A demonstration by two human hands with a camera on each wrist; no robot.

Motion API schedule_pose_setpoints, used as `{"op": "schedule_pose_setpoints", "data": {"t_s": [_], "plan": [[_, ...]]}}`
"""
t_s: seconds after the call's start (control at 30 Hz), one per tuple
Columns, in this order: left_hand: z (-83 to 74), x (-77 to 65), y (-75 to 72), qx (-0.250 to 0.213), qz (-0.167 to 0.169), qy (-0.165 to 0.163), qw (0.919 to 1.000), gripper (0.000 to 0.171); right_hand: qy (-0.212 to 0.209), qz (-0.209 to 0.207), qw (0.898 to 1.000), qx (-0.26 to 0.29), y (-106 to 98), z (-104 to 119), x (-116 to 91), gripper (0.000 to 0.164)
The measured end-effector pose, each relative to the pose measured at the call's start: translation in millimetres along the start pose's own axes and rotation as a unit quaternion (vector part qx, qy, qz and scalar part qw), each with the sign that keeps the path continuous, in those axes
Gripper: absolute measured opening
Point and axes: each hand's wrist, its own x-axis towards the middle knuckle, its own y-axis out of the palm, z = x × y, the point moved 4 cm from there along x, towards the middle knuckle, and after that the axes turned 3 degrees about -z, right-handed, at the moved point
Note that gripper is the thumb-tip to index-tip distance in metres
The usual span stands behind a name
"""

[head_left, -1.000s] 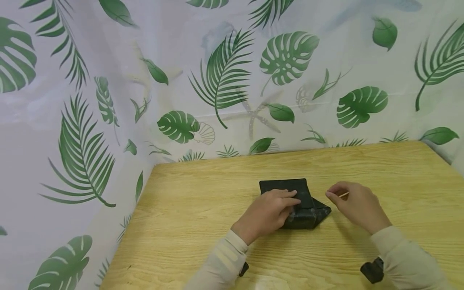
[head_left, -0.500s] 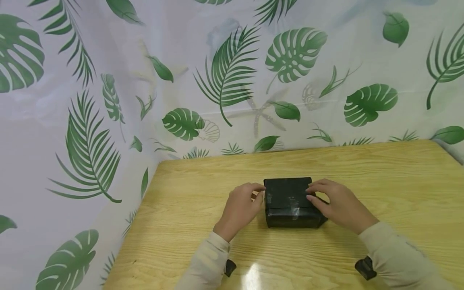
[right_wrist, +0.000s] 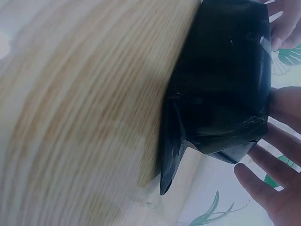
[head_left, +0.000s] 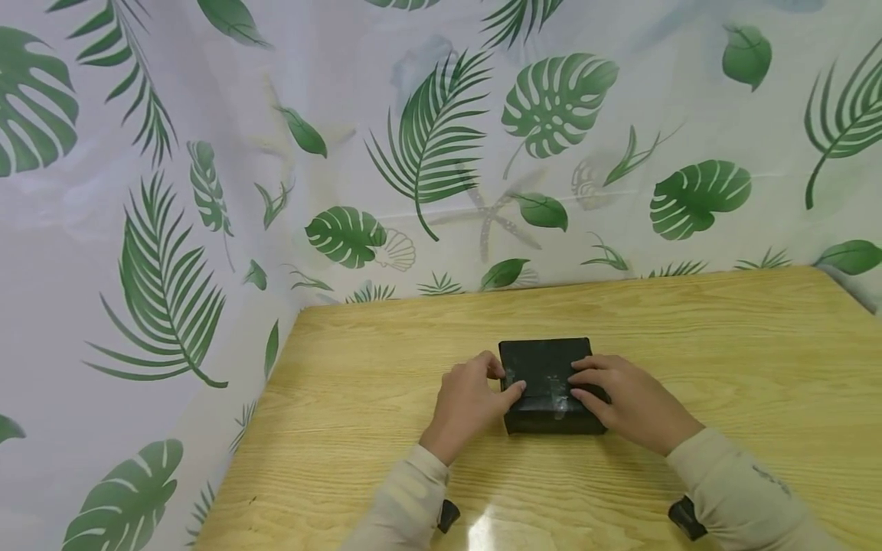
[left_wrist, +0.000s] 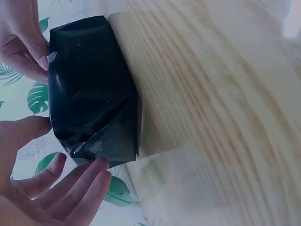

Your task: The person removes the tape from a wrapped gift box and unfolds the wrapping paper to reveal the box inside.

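The package [head_left: 540, 375], wrapped in black film, lies flat on the table [head_left: 358, 383], roughly midway between the far-left and far-right corners and in from the far edge, its long front turned to the person, which likely puts both ends in equal reach. A strip of tape [head_left: 559, 402] crosses its upper front edge, probably to hold a seam of the film. The left hand [head_left: 470, 402] is at the left end, thumb on top, fingers spread apart against the folded film, as if to steady it. The right hand [head_left: 634, 402], fingers also apart rather than clamped, touches the top and right end (its little finger looks clear of the film). Beneath it a loose flap [right_wrist: 172, 162] sticks out, seemingly unfastened. A leaf-print sheet [head_left: 441, 260] hangs behind the table's far edge.
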Motion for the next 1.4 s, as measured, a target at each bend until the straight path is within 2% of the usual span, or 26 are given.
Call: {"op": "schedule_pose_setpoints", "data": {"t_s": [0.17, 0.53, 0.7, 0.83, 0.93, 1.17, 1.4], "plan": [[-2.6, 1.5, 2.9, 0.02, -0.01, 0.009, 0.9997, 0.024, -0.001, -0.003, 1.0, -0.009, 0.6, 0.1, -0.2, 0.019], [-3.6, 0.3, 1.6, 0.029, -0.024, 0.03, 0.9989, 0.012, -0.005, 0.005, 1.0, -0.015, 1.8, -0.5, 0.6, 0.021], [-2.1, 0.4, -3.2, 0.025, -0.029, 0.036, 0.9986, 0.018, -0.003, 0.013, 1.0, -0.015, 1.8, -0.6, 0.7, 0.021], [-3.0, 0.7, -4.3, 0.03, -0.013, 0.038, 0.9988, 0.027, -0.003, 0.015, 1.0, -0.019, 1.9, -0.7, 0.7, 0.021], [-2.9, 0.6, -2.4, 0.037, -0.004, 0.04, 0.9985, 0.024, -0.004, 0.017, 1.0, -0.019, 2.2, -0.4, 0.7, 0.021], [-3.6, 0.1, -0.6, 0.043, -0.014, 0.043, 0.9981, 0.013, -0.003, 0.017, 1.0, -0.014, 1.8, -0.6, 0.8, 0.021], [-3.7, 0.0, -2.4, 0.026, -0.018, 0.039, 0.9987, 0.017, -0.003, 0.019, 1.0, -0.015, 1.3, -1.4, -0.1, 0.022]]}}
